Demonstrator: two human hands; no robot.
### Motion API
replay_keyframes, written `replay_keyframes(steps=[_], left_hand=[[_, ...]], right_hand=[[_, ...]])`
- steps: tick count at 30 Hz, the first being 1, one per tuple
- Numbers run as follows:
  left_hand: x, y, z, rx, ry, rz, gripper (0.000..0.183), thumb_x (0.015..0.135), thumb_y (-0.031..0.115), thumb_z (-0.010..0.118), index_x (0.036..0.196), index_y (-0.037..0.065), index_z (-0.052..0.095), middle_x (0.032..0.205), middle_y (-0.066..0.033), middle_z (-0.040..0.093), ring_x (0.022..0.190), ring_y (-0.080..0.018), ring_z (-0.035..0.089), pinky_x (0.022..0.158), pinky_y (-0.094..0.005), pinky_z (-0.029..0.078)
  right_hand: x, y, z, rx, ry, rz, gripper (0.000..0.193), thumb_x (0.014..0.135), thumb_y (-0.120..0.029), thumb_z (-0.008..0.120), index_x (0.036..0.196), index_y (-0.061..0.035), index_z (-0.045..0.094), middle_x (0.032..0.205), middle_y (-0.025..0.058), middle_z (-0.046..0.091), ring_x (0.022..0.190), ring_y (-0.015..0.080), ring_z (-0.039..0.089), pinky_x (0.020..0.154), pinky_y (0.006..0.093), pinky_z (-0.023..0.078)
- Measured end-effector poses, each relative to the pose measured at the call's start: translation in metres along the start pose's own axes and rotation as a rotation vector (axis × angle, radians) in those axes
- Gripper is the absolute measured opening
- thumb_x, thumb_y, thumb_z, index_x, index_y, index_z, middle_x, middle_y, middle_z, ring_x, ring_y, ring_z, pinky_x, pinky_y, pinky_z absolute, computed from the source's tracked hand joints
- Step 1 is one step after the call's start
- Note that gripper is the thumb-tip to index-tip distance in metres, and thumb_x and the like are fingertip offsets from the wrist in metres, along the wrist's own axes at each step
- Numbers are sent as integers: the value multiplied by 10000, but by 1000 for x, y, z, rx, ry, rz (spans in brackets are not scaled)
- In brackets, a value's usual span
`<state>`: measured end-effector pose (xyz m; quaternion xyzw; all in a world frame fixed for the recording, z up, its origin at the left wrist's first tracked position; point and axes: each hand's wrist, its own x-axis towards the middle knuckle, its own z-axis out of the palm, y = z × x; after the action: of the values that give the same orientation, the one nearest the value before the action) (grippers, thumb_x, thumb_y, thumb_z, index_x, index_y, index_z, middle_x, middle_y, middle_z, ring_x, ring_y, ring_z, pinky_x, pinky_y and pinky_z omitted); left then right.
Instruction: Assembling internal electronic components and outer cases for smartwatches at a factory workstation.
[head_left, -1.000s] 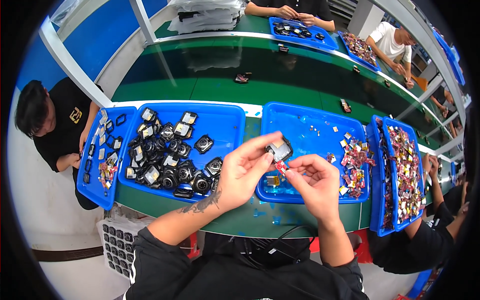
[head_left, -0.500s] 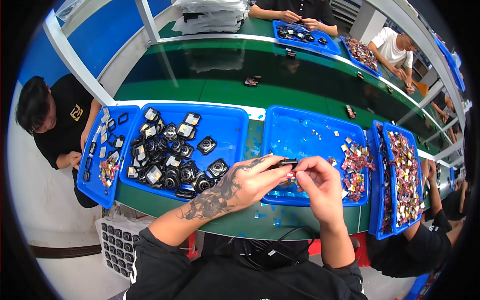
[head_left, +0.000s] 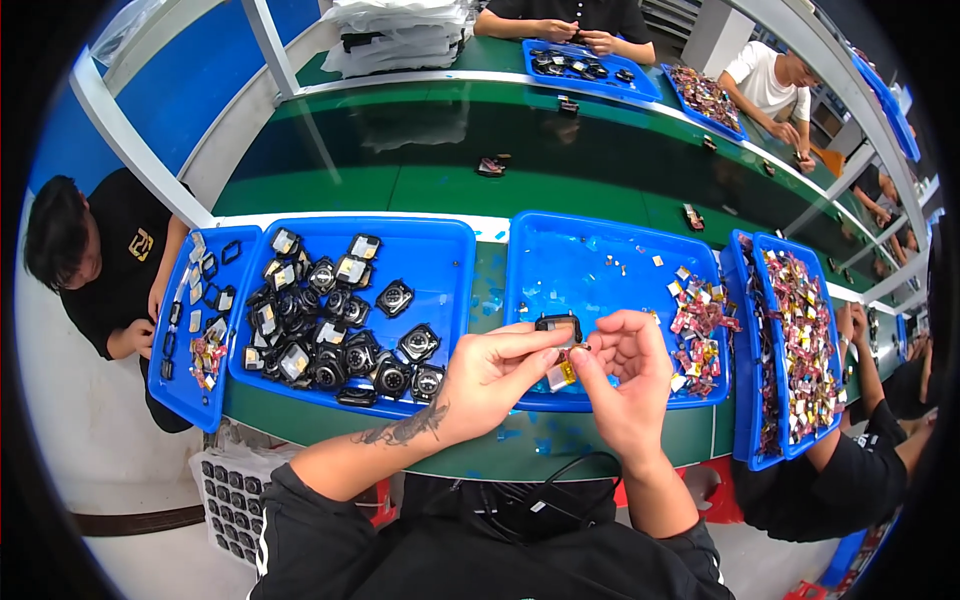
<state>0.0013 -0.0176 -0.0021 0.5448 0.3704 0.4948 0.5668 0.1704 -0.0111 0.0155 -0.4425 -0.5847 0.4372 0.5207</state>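
Over the near edge of a blue tray [head_left: 575,260], my left hand [head_left: 485,380] grips a black watch case [head_left: 560,324] between thumb and fingers. The case is tilted with its frame facing me. A small part with a silver and yellow surface [head_left: 562,376] hangs just below the case, by my left thumb. My right hand [head_left: 632,385] has its thumb and forefinger closed at the case's lower right edge; whatever they pinch is too small to make out. At the tray's right side lies a heap of small red, yellow and white parts [head_left: 700,325].
Left of my hands, a blue tray [head_left: 430,265] holds a pile of black watch cases [head_left: 325,320]. Stacked trays of small parts [head_left: 800,340] stand right. Beyond runs a green conveyor belt [head_left: 400,165] with scattered pieces. One person [head_left: 100,260] sits left; others work across the belt.
My left hand has rolled over, turning the watch case from edge-on to showing its frame. The silver and yellow part now shows below it. The whole view has shifted slightly.
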Motion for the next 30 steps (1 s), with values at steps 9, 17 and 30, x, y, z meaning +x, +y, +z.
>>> replay_keyframes(steps=[9, 17, 30], left_hand=[[-2, 1, 4, -108, 17, 22, 344, 929, -37, 545, 1272, -22, 570, 1267, -146, 582, 1151, -189, 574, 977, -300, 484], [-3, -4, 7, -6, 37, 104, 379, 941, -33, 522, 1318, 4, 541, 1296, -152, 567, 1176, -181, 553, 966, -287, 471], [-1, -10, 14, -215, 81, 96, 441, 937, -61, 506, 1373, -19, 458, 1283, -151, 575, 1159, -185, 573, 980, -298, 474]], right_hand=[[-7, 10, 6, -126, 98, -136, 275, 798, 38, 729, 978, -11, 527, 826, 25, 602, 591, 15, 464, 533, 161, 368], [-8, 7, 7, -49, 121, -45, 242, 790, 26, 740, 938, -5, 551, 793, 25, 619, 548, 6, 429, 485, 162, 320], [-1, 14, 9, -188, 83, -132, 293, 778, 46, 724, 1002, 0, 539, 845, 56, 607, 631, 62, 507, 495, 190, 405]])
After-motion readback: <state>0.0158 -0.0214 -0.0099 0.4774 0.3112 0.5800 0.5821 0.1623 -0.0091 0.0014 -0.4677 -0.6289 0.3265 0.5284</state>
